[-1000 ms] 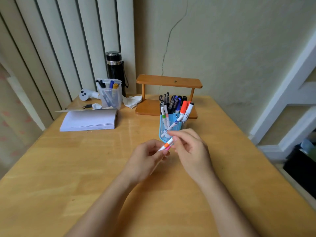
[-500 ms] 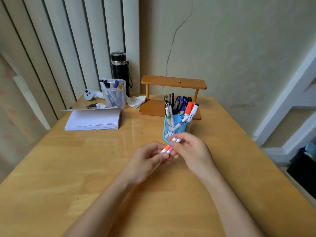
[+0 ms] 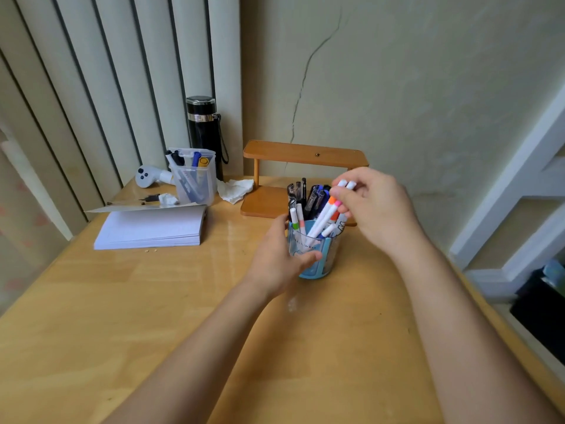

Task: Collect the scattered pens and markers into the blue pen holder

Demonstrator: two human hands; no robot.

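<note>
Over blue pen holder (image 3: 318, 264) | right hand (image 3: 376, 206) pinches markers (image 3: 324, 217)

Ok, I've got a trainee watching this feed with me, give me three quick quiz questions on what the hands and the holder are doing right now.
1. True or false: the left hand grips the blue pen holder.
2. What does the right hand pinch?
A. a black pen
B. two white markers
C. the tissue
3. Fill in: the lower ends of the held markers are already ____ the holder.

Key:
1. True; its fingers wrap the holder's near side.
2. B; one has an orange band, one pink.
3. inside; they slant down past the rim among the other pens.
</note>
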